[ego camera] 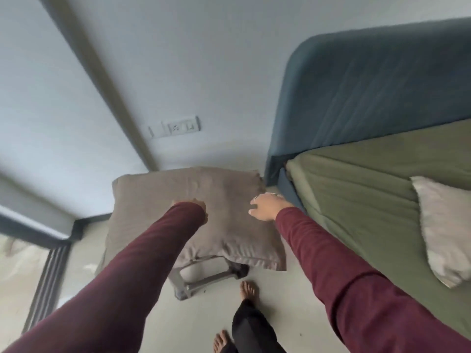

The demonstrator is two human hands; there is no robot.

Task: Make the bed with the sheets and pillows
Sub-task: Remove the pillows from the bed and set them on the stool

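Both hands reach over grey pillow [193,215] on stool [204,278] beside bed: left hand [197,203] mostly hidden by sleeve, grip unclear; right hand [266,206] spread, fingers relaxed, at pillow's right edge. Green sheet [356,200] already on; one pillow [443,225] placed. Second pillow remains. Bare floor gives room; headboard [369,93] corner close.

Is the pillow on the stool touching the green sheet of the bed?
Apart. In the head view, bare floor and the blue bed frame lie between the brown pillow on the stool and the green sheet.
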